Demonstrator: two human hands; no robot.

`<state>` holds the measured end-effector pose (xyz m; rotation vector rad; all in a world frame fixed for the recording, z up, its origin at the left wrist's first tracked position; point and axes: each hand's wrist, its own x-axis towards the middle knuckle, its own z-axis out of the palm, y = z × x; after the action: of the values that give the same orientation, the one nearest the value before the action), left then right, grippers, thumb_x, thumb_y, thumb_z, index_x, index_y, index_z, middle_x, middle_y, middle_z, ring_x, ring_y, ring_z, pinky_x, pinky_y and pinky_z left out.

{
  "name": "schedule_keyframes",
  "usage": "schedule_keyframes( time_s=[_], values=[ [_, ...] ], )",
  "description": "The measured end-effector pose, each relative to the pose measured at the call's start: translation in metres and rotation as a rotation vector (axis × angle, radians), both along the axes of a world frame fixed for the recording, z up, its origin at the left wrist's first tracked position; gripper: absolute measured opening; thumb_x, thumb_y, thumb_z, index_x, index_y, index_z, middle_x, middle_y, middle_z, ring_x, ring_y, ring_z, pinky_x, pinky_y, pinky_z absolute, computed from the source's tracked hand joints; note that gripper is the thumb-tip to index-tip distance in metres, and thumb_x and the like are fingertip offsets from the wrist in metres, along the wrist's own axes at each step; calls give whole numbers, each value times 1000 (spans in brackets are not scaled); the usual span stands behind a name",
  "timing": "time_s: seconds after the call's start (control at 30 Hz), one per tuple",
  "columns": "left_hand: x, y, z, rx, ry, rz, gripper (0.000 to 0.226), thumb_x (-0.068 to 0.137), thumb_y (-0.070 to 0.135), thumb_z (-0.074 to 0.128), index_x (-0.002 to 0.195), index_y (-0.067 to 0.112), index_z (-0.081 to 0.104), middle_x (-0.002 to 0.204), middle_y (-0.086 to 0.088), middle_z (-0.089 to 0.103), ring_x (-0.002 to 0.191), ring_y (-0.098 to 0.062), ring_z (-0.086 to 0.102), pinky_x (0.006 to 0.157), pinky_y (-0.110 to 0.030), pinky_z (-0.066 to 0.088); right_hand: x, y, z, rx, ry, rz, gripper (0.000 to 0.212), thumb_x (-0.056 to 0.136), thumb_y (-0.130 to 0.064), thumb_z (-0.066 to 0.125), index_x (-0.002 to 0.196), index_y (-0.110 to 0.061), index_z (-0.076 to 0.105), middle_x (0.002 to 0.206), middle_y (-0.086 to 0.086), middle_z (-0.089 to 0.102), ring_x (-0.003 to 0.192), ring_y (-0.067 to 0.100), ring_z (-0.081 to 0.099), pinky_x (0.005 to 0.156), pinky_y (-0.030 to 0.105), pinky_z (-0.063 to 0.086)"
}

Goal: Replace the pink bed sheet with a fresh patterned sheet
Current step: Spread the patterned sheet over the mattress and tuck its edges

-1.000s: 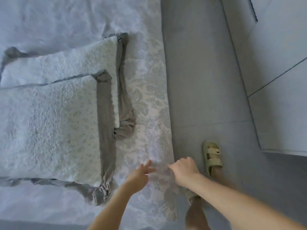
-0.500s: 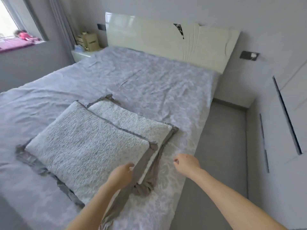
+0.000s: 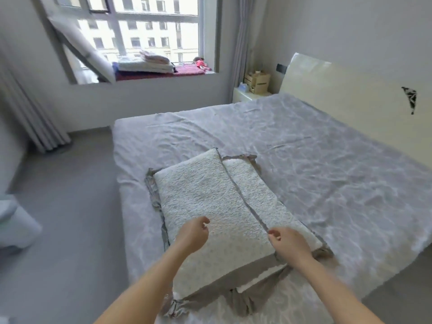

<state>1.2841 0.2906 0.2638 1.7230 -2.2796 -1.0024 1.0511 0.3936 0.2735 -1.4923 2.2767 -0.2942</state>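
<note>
A pale grey patterned sheet point(image 3: 315, 164) covers the whole bed. Two white textured pillows with grey frilled borders lie stacked on it near me, the upper pillow point(image 3: 210, 206) overlapping the lower pillow point(image 3: 264, 199). My left hand point(image 3: 192, 235) hovers over the upper pillow with fingers loosely curled, holding nothing. My right hand point(image 3: 289, 245) is over the near right corner of the upper pillow, its fingers curled at the grey edge seam; whether it grips the edge is unclear. A pink cloth point(image 3: 189, 70) lies on the window sill.
A cream headboard point(image 3: 346, 94) stands at the right. A nightstand point(image 3: 245, 95) carries a small wooden box point(image 3: 257, 81). Folded linens point(image 3: 145, 64) sit on the sill beside a small doll point(image 3: 202, 64). Grey floor point(image 3: 70, 206) lies to the left, with curtains point(image 3: 28, 108).
The view swung left, from the headboard toward the window. Both hands moved from the sheet's edge and pillow border up over the top pillow.
</note>
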Motion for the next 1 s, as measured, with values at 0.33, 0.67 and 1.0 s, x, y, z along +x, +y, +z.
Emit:
schedule_keyframes(
  time_s=[0.33, 0.67, 1.0],
  values=[
    [174, -26, -13, -4, 39, 362, 36, 94, 12, 39, 124, 13, 57, 126, -7, 60, 115, -24, 55, 90, -28, 42, 132, -78, -29, 27, -14, 214, 28, 97, -29, 45, 117, -19, 62, 113, -4, 66, 102, 12, 60, 81, 26, 48],
    [383, -137, -65, 42, 80, 430, 24, 92, 13, 51, 108, 4, 66, 111, -12, 67, 106, -27, 59, 85, -29, 44, 340, -140, -89, 92, -40, -6, 48, 93, -24, 51, 49, -17, 31, 48, -1, 32, 46, 13, 32, 47, 29, 20],
    [405, -221, -213, 306, 253, 497, 34, 92, 23, 53, 59, 13, 55, 62, -7, 58, 68, -25, 55, 62, -28, 37, 456, -160, -226, 423, 104, 10, 42, 91, -59, 43, 70, -22, 41, 84, 1, 53, 83, 22, 49, 61, 33, 31]
  ],
)
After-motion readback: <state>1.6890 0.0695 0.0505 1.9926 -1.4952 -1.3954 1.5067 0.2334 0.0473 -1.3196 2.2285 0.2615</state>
